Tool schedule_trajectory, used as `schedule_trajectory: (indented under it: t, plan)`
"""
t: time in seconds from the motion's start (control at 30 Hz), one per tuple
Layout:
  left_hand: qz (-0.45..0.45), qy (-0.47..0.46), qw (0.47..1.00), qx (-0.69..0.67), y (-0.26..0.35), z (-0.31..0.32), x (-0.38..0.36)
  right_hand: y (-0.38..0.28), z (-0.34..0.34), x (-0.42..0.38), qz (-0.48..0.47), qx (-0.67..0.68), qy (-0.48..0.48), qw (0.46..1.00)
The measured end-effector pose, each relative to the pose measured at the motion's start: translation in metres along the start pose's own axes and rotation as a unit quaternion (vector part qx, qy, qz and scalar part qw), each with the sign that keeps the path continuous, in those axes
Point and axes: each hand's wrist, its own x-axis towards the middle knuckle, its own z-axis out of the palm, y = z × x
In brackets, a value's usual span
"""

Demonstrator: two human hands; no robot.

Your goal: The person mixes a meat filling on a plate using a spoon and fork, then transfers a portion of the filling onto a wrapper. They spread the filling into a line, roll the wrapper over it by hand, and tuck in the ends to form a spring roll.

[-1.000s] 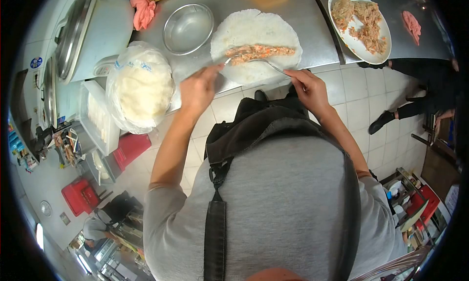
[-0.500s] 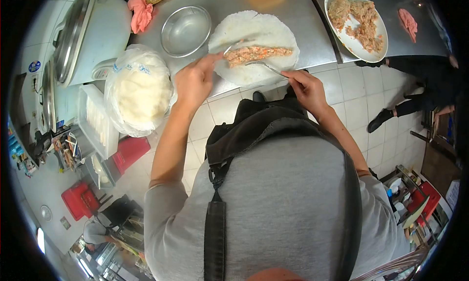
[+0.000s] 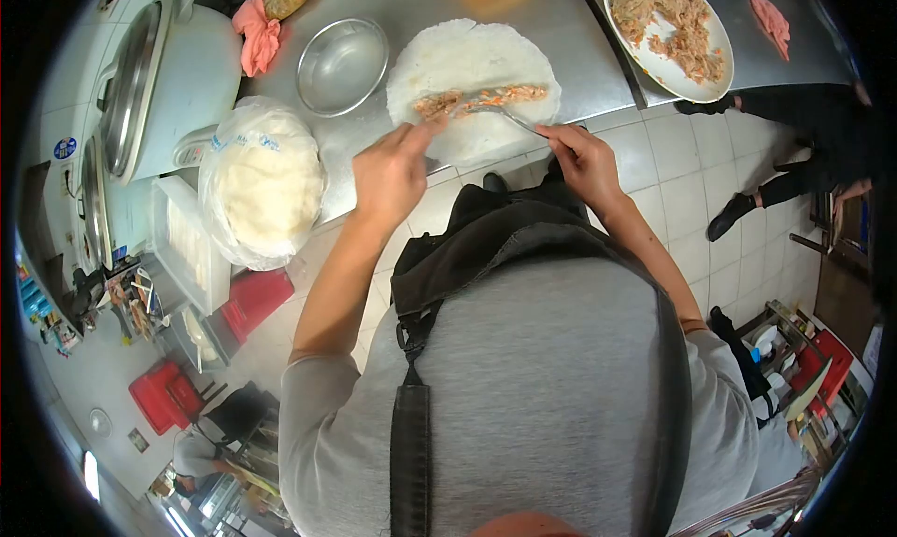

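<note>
A thin white round wrapper (image 3: 476, 53) lies on the steel table near its front edge. Across it runs a strip of orange-flecked filling (image 3: 519, 93). My right hand (image 3: 584, 163) grips the handle of a metal utensil (image 3: 516, 121), whose far end touches the strip. At the wrapper's left front edge is my left hand (image 3: 392, 175), fingers drawn together near the filling's left end. Something metallic shows by its fingertips; whether the hand grips it is unclear.
A metal bowl (image 3: 342, 67) stands left of the wrapper, and a plastic-wrapped white stack (image 3: 262, 187) lies farther left. At the right is a white plate (image 3: 659, 70) of filling. Pink cloths (image 3: 255, 35) lie about. A person's dark-clothed legs (image 3: 794, 112) show at right.
My left hand has shifted right and toward me, lower on the wrapper. The utensil in my right hand has moved up onto the filling, and the strip looks narrower. The view has shifted slightly.
</note>
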Motion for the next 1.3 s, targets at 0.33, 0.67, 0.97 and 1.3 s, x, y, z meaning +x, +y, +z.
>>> schedule_trajectory:
  t: [0.33,0.67,0.97,1.3]
  plan:
    - [0.017,-0.025,0.999,0.035,0.002,0.002,0.004,0.008,-0.021,-0.005,0.027,0.021,-0.004,0.999]
    - [-0.031,-0.020,0.998,0.053,-0.017,-0.009,-0.003,-0.001,-0.021,-0.009,0.013,0.031,-0.019,0.999]
    - [-0.051,-0.006,0.998,0.046,-0.010,-0.003,-0.007,-0.002,-0.006,0.001,-0.025,-0.021,0.014,0.999]
    - [-0.030,-0.031,0.999,0.029,0.012,0.020,-0.001,0.004,-0.029,-0.003,0.017,-0.054,0.011,0.998]
